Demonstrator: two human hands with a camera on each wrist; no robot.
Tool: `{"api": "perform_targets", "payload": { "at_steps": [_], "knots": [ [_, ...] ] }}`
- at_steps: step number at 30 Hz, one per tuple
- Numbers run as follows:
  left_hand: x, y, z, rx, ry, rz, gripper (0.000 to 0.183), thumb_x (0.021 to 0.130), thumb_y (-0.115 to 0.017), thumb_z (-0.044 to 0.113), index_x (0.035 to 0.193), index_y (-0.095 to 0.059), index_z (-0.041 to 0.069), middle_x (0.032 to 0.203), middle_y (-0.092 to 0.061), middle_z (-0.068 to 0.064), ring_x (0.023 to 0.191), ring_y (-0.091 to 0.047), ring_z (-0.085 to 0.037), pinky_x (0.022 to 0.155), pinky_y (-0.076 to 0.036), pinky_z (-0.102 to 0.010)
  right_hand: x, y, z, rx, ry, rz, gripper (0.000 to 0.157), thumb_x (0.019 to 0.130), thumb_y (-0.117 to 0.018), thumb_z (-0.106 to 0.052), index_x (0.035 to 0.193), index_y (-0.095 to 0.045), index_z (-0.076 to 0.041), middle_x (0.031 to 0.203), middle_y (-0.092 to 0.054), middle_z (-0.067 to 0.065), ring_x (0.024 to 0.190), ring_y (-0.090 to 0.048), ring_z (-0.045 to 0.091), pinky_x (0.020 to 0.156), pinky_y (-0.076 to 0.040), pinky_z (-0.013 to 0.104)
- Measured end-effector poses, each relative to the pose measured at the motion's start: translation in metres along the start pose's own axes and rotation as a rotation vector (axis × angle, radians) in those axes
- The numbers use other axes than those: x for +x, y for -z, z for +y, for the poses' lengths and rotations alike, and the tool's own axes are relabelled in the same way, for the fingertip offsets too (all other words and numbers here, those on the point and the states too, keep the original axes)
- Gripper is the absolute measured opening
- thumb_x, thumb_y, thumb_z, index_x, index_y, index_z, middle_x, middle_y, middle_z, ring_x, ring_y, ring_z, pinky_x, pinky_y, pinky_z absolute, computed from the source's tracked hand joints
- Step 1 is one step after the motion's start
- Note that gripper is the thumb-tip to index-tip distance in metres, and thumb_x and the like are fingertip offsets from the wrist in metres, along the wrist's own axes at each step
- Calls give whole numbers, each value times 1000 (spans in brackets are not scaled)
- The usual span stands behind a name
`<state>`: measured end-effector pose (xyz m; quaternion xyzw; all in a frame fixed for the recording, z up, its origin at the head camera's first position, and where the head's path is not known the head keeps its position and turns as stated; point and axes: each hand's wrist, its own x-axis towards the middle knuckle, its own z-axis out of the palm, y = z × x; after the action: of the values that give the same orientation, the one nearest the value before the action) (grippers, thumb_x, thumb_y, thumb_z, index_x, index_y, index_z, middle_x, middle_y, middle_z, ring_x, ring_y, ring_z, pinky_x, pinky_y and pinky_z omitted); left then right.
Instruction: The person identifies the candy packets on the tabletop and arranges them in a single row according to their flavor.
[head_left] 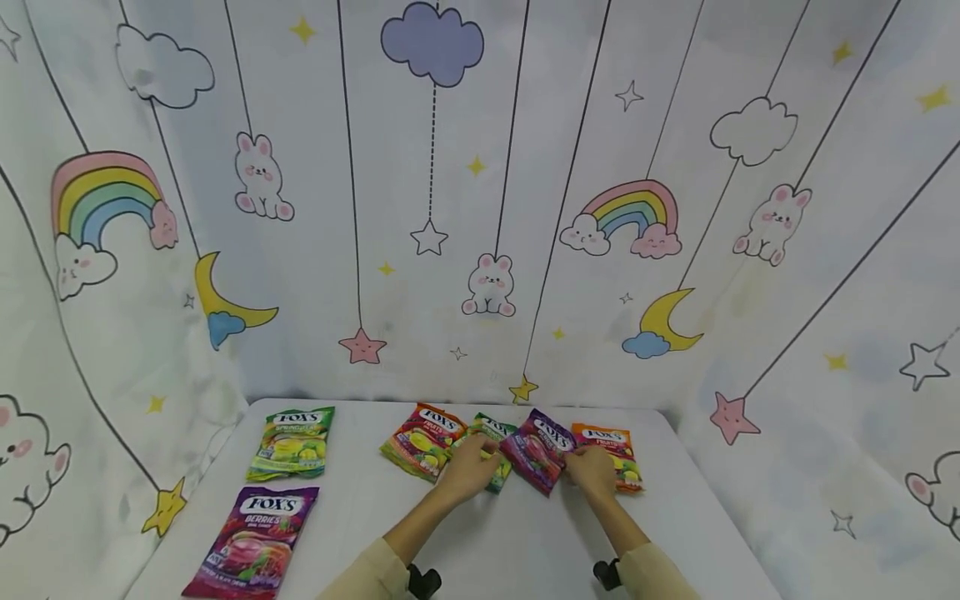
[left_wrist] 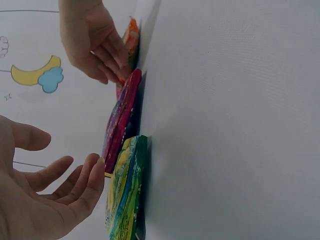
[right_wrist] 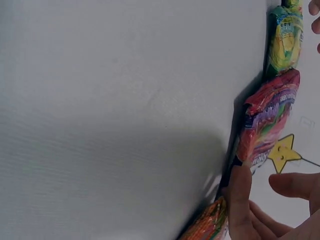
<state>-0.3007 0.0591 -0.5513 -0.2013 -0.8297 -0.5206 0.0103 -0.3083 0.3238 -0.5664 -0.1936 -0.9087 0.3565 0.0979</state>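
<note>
In the head view, my left hand (head_left: 468, 468) is over the green candy bag (head_left: 491, 428), covering part of it. The left wrist view shows its fingers (left_wrist: 89, 192) loosely bent, with thumb apart and nothing gripped. Beside it, a purple berries candy bag (head_left: 536, 450) lies tilted, its left edge close against the green one. My right hand (head_left: 590, 471) is at the purple bag's right edge, a straight finger (right_wrist: 240, 187) touching it while the thumb stands away. Partly behind this hand lies an orange-topped fruits candy bag (head_left: 626, 462).
Left of my left hand lies another orange-topped fruits bag (head_left: 423, 440). Toward the table's left side are a green candy bag (head_left: 292, 444) and, nearer me, a large purple berries bag (head_left: 251, 542). A patterned cloth (head_left: 420, 350) hangs behind the white table (head_left: 517, 550).
</note>
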Motion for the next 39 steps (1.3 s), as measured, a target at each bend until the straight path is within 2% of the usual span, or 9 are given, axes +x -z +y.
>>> {"api": "perform_targets", "payload": {
  "at_steps": [9, 15, 18, 22, 24, 28, 32, 39],
  "knots": [
    [14, -18, -8, 28, 1, 29, 31, 99, -63, 15, 120, -68, -7, 120, -65, -21, 106, -60, -29, 89, -51, -51, 6, -3, -2, -35, 14, -29, 27, 88, -68, -22, 67, -73, -6, 56, -65, 3, 47, -60, 17, 42, -40, 27],
    [21, -22, -5, 36, 7, 32, 30, 98, -64, 12, 120, -68, -8, 118, -65, -24, 106, -61, -32, 90, -52, -54, 14, -3, 1, -57, -42, -15, 34, 86, -66, -22, 55, -54, -16, 53, -59, 0, 46, -53, 15, 41, -35, 27],
    [24, -24, -5, 63, 5, 32, 29, 97, -64, 11, 118, -69, -8, 112, -68, -19, 104, -62, -30, 90, -53, -52, 16, -3, 3, -50, -36, -24, 34, 85, -66, -21, 54, -53, -16, 51, -59, 1, 44, -53, 15, 40, -36, 27],
    [31, -27, -5, 119, -12, 10, 29, 96, -66, 11, 119, -69, -7, 102, -67, -11, 94, -59, -23, 81, -52, -43, 19, -1, 7, -67, -44, -23, 31, 86, -66, -21, 58, -59, -13, 54, -62, 2, 45, -57, 15, 41, -40, 27],
    [34, -29, -4, 139, 1, -9, 32, 96, -66, 12, 123, -68, -6, 103, -66, -10, 91, -57, -21, 78, -51, -40, 20, 2, 8, -56, -58, -30, 27, 88, -66, -20, 63, -64, -8, 58, -65, 4, 46, -60, 16, 42, -44, 28],
    [38, -33, -4, 149, 31, -17, 37, 95, -66, 12, 127, -66, -8, 110, -65, -15, 96, -58, -25, 84, -52, -46, 21, 3, 8, -16, -79, -56, 24, 89, -64, -18, 77, -69, 2, 62, -67, 8, 49, -66, 20, 45, -51, 29],
    [41, -42, -8, 158, 31, 7, 36, 95, -64, 11, 125, -66, -9, 113, -64, -18, 101, -60, -29, 90, -53, -50, 23, 4, 10, -49, -86, -63, 30, 90, -67, -22, 87, -69, 8, 67, -69, 11, 52, -66, 21, 49, -50, 31],
    [47, -50, -17, 165, 13, 41, 35, 95, -65, 12, 122, -68, -9, 110, -65, -15, 100, -61, -25, 90, -54, -45, 28, 6, 13, -134, -61, -81, 41, 89, -70, -31, 94, -70, 10, 78, -71, 16, 67, -65, 26, 63, -53, 39]
  ]
}}
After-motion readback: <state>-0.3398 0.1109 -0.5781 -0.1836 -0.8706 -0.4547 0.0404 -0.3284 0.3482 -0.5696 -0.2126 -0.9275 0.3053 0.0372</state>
